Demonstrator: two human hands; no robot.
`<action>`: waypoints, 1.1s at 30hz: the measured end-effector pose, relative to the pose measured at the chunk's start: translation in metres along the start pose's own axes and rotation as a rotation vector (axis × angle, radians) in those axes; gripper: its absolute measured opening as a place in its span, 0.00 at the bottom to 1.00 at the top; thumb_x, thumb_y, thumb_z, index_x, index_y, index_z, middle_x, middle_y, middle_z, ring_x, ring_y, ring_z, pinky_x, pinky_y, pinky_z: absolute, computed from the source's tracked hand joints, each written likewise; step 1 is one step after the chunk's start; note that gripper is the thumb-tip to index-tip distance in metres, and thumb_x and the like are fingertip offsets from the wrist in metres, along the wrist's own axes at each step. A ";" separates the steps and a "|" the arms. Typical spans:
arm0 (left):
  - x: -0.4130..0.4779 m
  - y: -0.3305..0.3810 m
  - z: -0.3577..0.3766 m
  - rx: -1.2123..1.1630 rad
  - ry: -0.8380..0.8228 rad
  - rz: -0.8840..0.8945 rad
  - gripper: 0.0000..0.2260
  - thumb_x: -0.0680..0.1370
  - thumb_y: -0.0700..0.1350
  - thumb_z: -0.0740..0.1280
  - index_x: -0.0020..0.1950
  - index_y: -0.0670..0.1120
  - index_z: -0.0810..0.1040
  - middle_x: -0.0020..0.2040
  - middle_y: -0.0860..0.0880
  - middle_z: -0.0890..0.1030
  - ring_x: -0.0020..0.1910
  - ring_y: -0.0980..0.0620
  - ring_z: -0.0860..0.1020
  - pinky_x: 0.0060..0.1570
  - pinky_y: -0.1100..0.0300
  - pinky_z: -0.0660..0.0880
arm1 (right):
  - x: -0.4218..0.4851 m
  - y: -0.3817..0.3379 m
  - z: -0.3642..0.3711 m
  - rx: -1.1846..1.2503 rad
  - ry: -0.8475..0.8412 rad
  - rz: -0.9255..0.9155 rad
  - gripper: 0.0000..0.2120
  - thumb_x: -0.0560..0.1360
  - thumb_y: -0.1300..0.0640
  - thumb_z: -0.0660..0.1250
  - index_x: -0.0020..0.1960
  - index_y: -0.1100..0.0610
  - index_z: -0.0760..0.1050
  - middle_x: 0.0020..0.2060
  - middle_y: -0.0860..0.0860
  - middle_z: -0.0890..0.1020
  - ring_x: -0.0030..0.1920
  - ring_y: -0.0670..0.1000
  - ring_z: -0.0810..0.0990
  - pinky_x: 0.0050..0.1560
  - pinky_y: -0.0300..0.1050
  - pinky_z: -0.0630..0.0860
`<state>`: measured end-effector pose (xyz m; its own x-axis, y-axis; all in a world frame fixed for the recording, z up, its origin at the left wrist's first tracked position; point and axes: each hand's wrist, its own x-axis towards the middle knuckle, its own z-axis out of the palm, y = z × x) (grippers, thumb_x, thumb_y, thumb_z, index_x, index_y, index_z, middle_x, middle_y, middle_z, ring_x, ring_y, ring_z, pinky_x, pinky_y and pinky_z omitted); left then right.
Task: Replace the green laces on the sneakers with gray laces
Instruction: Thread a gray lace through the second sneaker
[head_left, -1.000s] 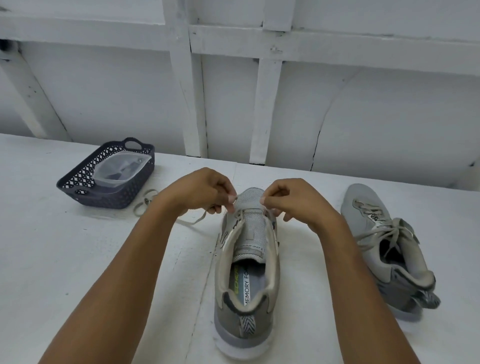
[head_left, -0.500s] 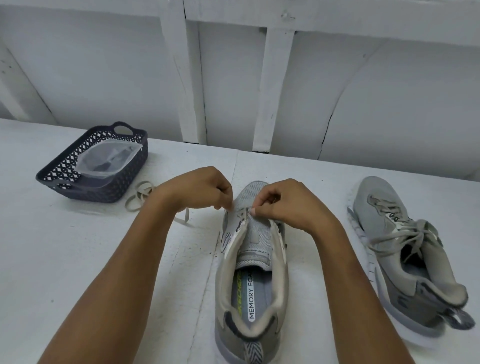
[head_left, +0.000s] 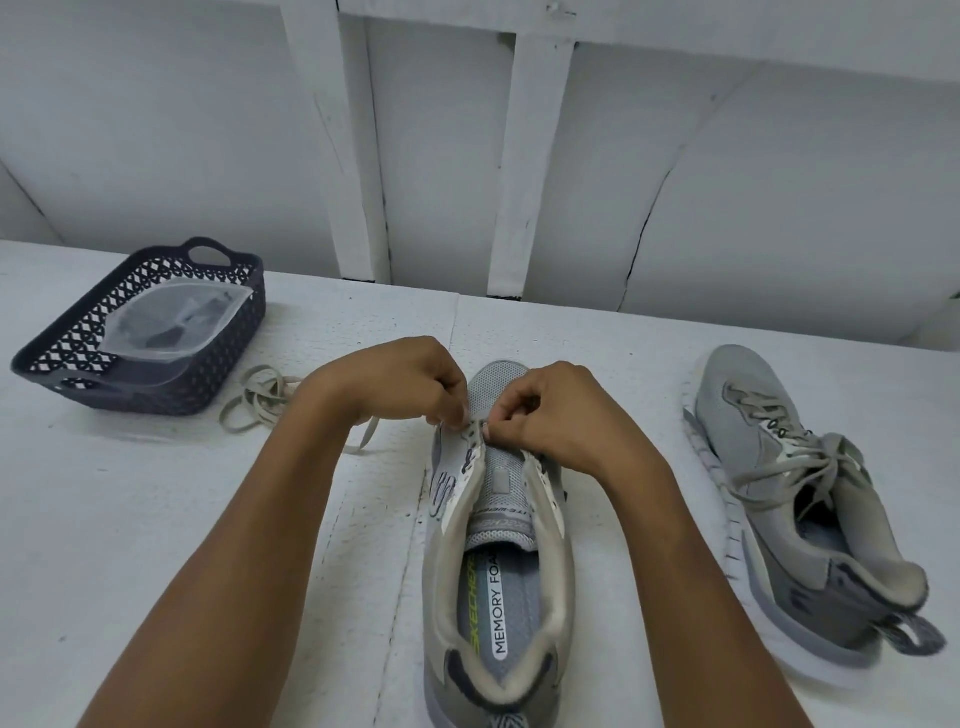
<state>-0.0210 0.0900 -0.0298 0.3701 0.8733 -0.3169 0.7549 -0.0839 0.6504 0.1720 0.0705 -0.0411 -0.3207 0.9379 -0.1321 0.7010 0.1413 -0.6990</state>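
A grey sneaker (head_left: 498, 561) stands in front of me, heel toward me, with no lace across its tongue. My left hand (head_left: 400, 379) and my right hand (head_left: 561, 415) meet at its front eyelets, each pinching at a pale grey lace (head_left: 260, 400). The lace trails left from under my left wrist into a loose coil on the table. A second grey sneaker (head_left: 795, 499) lies to the right, laced with a pale lace tied loosely.
A dark openwork basket (head_left: 140, 332) sits at the back left with a clear plastic bag (head_left: 171, 327) holding something dark. The white table (head_left: 156, 519) ends at a white panelled wall (head_left: 727, 182) just behind the shoes.
The view has dropped and moved closer. My hands have come together over the front eyelets, the right hand shifting left onto the eyelet row. The shoes have not moved.
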 end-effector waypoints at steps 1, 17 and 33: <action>0.001 0.000 0.001 -0.001 -0.009 0.001 0.04 0.73 0.42 0.73 0.38 0.43 0.84 0.29 0.54 0.78 0.30 0.60 0.72 0.38 0.60 0.68 | 0.000 0.000 0.001 -0.015 0.009 0.003 0.02 0.68 0.56 0.76 0.37 0.52 0.84 0.22 0.38 0.76 0.26 0.36 0.74 0.31 0.31 0.68; -0.003 -0.002 -0.002 -0.005 -0.042 -0.005 0.05 0.76 0.45 0.72 0.41 0.46 0.84 0.32 0.52 0.82 0.31 0.58 0.75 0.33 0.64 0.73 | -0.003 -0.008 0.008 -0.186 0.036 -0.024 0.02 0.70 0.52 0.74 0.40 0.45 0.85 0.34 0.40 0.80 0.40 0.43 0.80 0.44 0.42 0.78; -0.004 0.000 0.000 -0.054 -0.061 -0.061 0.12 0.79 0.49 0.68 0.37 0.49 0.83 0.29 0.55 0.77 0.29 0.57 0.70 0.32 0.62 0.68 | 0.002 -0.003 0.008 -0.112 0.005 0.002 0.03 0.71 0.52 0.74 0.42 0.46 0.87 0.29 0.40 0.79 0.36 0.42 0.77 0.39 0.41 0.73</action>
<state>-0.0226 0.0870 -0.0284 0.3578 0.8452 -0.3971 0.7471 -0.0040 0.6647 0.1643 0.0691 -0.0453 -0.3164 0.9397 -0.1300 0.7687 0.1737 -0.6155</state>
